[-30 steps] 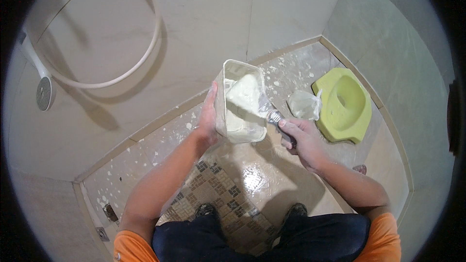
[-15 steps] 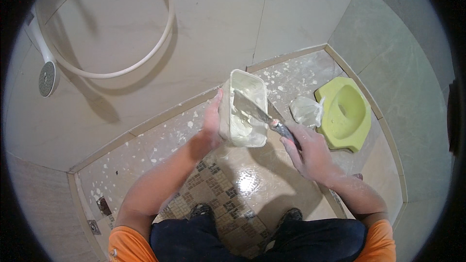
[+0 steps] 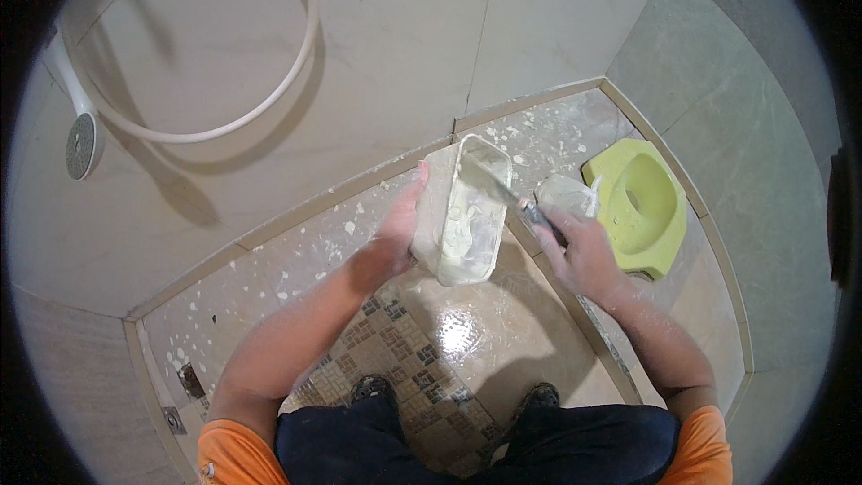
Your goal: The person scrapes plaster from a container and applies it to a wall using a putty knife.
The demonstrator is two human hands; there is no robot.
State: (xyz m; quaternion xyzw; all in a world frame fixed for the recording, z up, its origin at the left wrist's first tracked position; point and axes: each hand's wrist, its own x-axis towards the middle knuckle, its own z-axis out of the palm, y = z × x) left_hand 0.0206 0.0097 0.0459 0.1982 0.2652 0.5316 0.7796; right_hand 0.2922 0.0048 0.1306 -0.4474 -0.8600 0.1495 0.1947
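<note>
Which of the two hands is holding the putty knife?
The right hand grips the putty knife; the left hand holds the white rectangular tub instead.

From here I can't see most fingers of the left hand [image 3: 395,232]; the tub [image 3: 433,207] hides them. The right hand [image 3: 582,258] covers part of the scraper [image 3: 536,213] and of the bag [image 3: 566,193]. The hose [image 3: 313,18] leaves my view at the top, the trousers [image 3: 593,440] below. I can't identify the dark shape [image 3: 840,216] at the right rim.
</note>
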